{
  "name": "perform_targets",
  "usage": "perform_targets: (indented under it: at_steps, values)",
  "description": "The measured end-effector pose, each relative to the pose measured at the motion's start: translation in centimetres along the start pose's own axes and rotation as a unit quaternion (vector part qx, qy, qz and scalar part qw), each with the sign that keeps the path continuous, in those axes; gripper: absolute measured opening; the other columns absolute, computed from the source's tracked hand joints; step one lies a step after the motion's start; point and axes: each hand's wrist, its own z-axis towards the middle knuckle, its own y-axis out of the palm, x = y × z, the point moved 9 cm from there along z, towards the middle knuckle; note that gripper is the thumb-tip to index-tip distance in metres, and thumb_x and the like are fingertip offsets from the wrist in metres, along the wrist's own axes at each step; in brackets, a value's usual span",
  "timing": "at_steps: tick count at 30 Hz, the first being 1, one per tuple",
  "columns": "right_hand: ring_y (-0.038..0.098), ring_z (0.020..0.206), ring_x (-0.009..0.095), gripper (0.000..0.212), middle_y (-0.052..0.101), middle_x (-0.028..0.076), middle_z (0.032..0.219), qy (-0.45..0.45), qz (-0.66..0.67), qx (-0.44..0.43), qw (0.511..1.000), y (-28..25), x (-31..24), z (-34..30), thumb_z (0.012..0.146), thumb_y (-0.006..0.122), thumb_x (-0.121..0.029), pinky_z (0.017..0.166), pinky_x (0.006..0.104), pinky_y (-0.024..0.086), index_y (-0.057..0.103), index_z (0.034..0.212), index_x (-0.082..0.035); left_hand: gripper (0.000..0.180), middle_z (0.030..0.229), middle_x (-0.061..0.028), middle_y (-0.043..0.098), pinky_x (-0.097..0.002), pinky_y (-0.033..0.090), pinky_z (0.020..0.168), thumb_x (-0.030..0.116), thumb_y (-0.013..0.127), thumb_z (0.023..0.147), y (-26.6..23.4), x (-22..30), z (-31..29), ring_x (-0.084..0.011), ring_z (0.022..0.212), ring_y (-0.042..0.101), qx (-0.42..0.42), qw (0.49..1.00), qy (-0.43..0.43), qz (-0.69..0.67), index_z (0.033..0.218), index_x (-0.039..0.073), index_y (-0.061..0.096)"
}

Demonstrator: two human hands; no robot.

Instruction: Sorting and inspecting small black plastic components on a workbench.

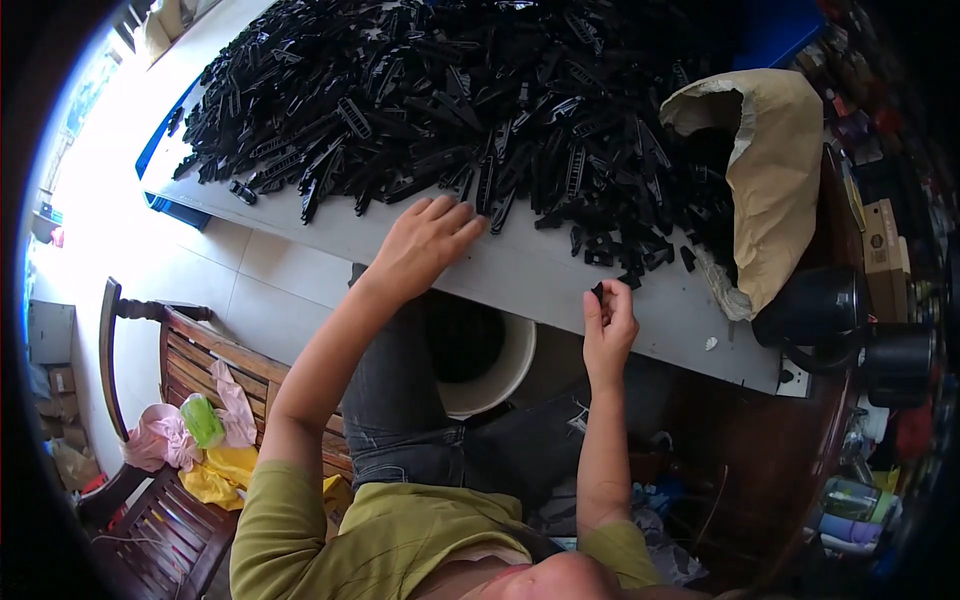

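Observation:
A wide heap of black plastic parts, many long, narrow and ribbed, covers most of the grey table. My left hand is at the heap's near edge, back upward. Its fingers curl down beside the long parts, and the fingertips are hidden. Farther right, over the table's front edge, my right hand is closed in a pinch. A small black plastic piece shows between its thumb and forefinger. Just beyond that hand lies a looser cluster of smaller black parts.
A brown paper sack lies open at the right, with black parts at its mouth. Below the table edge stands a white bucket near my legs. A wooden bench with cloths is at the left; black containers stand at the right.

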Motion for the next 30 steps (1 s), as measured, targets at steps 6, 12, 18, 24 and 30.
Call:
perform_targets:
  at_steps: [6,12,18,24,30]
  values:
    - [0.046,0.062,0.004,0.022,0.057,-0.003,0.075,0.041,0.087,0.011,0.995,-0.3,0.8,0.1,0.089,0.068,-0.016,0.055,0.0194,0.038,0.057,0.102,-0.001,0.029,0.098,-0.0036,0.056,-0.0308,0.048,0.079,0.01,0.058,0.076,-0.5,1.0,-0.6,-0.0199,0.093,0.054,0.036,0.998,0.05,-0.005,0.104,0.006,0.063]
    - [0.048,0.064,0.003,0.021,0.059,-0.002,0.078,0.051,0.093,0.006,0.994,-0.2,1.3,-0.1,0.088,0.069,-0.013,0.056,0.0187,0.039,0.06,0.103,-0.001,0.034,0.103,-0.0092,0.057,-0.0286,0.054,0.071,-0.01,0.061,0.075,-2.9,-0.7,-2.9,-0.0233,0.086,0.062,0.158,0.97,-0.103,-0.154,0.106,0.003,0.067]
    - [0.051,0.066,0.006,0.021,0.061,0.001,0.08,0.075,0.097,0.001,0.992,0.3,0.0,-0.1,0.086,0.07,-0.011,0.058,0.0215,0.042,0.065,0.102,0.001,0.028,0.1,-0.0065,0.059,-0.025,0.055,0.074,-0.009,0.068,0.078,-0.5,-2.9,-5.4,-0.0144,0.086,0.064,0.147,0.834,-0.267,-0.459,0.104,0.0,0.066]
    - [0.06,0.076,0.019,0.02,0.061,0.009,0.088,-0.048,0.027,-0.104,0.993,5.5,-5.5,0.0,0.079,0.071,-0.003,0.067,0.0286,0.048,0.067,0.098,0.002,0.023,0.096,-0.0118,0.062,-0.0295,0.053,0.075,0.001,0.071,0.078,1.9,-0.1,-4.8,-0.0224,0.085,0.064,0.015,0.855,-0.228,-0.465,0.1,0.0,0.067]
    - [0.059,0.081,0.026,0.031,0.059,0.01,0.088,-0.132,-0.044,-0.151,0.979,6.3,-6.0,0.3,0.069,0.078,-0.003,0.071,0.0335,0.048,0.069,0.099,-0.001,0.023,0.095,-0.0126,0.062,-0.0369,0.051,0.078,0.002,0.072,0.074,1.6,0.4,-3.8,-0.031,0.092,0.061,0.019,0.912,-0.149,-0.383,0.097,0.001,0.067]
